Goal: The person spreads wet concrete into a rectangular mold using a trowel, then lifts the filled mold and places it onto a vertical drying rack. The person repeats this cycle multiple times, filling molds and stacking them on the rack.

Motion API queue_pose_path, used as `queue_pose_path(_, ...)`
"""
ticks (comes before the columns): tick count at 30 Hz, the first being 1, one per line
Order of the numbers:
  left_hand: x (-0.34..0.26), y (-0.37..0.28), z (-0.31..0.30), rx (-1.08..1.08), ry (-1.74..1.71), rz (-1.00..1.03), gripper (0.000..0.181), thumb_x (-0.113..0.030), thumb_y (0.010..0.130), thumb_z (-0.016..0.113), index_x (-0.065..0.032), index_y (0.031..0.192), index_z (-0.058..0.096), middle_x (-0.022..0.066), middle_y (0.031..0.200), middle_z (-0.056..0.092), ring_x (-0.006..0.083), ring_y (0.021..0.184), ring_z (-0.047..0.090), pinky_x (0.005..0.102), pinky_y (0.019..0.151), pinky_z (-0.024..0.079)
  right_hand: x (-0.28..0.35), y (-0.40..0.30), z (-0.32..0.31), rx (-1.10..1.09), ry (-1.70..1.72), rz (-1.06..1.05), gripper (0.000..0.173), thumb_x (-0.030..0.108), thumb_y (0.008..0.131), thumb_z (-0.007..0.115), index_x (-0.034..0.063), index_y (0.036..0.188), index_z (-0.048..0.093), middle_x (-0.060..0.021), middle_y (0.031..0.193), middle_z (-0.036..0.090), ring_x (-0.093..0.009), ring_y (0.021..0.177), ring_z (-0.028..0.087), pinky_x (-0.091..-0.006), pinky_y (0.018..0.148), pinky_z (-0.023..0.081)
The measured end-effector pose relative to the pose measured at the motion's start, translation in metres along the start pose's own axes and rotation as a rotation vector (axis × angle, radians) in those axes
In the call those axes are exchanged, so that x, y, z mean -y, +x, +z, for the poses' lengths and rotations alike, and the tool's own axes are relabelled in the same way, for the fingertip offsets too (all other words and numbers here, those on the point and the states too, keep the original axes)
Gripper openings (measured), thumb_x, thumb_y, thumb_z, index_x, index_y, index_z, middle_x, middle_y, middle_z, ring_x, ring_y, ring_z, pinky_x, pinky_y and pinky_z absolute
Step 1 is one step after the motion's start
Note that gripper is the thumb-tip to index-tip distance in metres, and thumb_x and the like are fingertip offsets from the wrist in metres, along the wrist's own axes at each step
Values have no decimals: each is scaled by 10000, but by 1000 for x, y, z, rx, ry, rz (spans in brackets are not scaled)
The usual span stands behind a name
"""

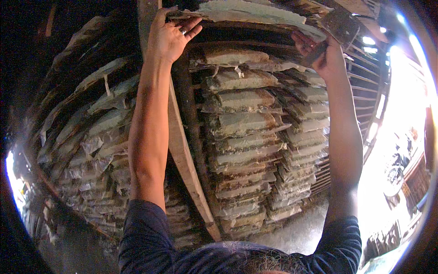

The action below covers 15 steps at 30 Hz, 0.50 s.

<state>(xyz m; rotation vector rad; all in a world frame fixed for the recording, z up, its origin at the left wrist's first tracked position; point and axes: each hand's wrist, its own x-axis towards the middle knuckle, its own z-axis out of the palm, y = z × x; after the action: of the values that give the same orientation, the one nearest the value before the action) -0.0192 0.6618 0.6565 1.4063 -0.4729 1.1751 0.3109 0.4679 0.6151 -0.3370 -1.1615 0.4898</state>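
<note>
Both arms reach up high in front of me. My left hand (176, 36), wearing a ring, is at the left end of a long pale plastic-wrapped bag (255, 14) and pinches its crumpled end, with the lower fingers extended. My right hand (323, 53) is at the bag's right end, partly in shadow. A dark narrow strip (315, 56) crosses its palm, and a dark flat piece (341, 26) shows just beyond; whether they are one thing is unclear. Below the hands rises a tall stack of similar filled bags (244, 123) in layers.
A wooden post (184, 150) slants down between the stacks. To the left is another bag stack (102, 133), mostly in shadow. Slatted wood (366, 78) borders a bright opening on the right, with a motorcycle (393, 174) outside. Below lies the grey floor (291, 229).
</note>
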Motion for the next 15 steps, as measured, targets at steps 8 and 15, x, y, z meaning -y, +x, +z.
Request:
queue_pose_path(8,47,69,-35,-196,30,-67,273,-324,837,578,-57,846,637,175,976,653,409,1008,573,608,996,404,-69,115,-73,280,186,161,485,408,966,480,-14,1204,499,-223,1162,606,-315,922,665,-332,635,603)
queue_pose_path(15,69,100,-56,-284,127,-39,264,-305,825,582,-48,881,559,189,1014,617,414,1053,588,586,1011,382,-100,145,-73,165,229,106,362,358,978,472,55,1145,578,-116,1109,636,-270,989,632,-428,766,582)
